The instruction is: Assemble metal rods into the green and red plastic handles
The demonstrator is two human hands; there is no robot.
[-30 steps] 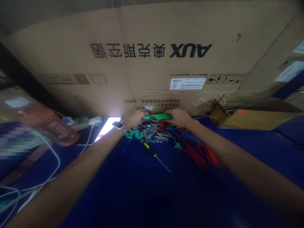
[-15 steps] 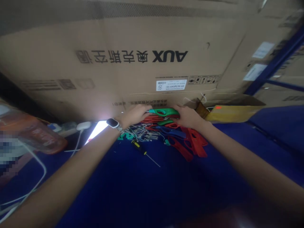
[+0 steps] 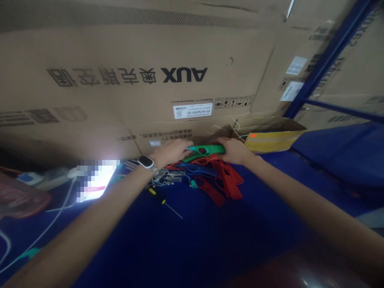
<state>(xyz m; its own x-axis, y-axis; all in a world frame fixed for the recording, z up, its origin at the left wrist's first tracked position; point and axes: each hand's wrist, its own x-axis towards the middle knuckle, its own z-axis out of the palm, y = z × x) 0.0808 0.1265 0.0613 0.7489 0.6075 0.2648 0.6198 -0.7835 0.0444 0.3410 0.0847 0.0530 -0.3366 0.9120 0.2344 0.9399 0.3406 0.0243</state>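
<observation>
A green lighter-like plastic handle (image 3: 211,150) with a finger loop lies crosswise between my hands. My left hand (image 3: 175,152), with a watch on the wrist, pinches its narrow turquoise end. My right hand (image 3: 232,150) grips the wide end, the fingers partly hidden behind it. Right beneath are red handles (image 3: 229,182) and a blue handle (image 3: 201,170) of the same sort, heaped together. Small metal parts with thin wires (image 3: 168,176) are piled below my left hand. Nearer to me lies a black and yellow screwdriver (image 3: 157,196).
A large cardboard box (image 3: 126,44) stands upright behind the heap. To the right sits an open yellow carton (image 3: 271,142) near a blue rack post (image 3: 327,56). A bright phone-like screen (image 3: 97,182) and white cables (image 3: 61,206) are at left on the blue surface (image 3: 192,248).
The view has turned to the right, so most of the scene appears further left. Both hands remain on the green handle.
</observation>
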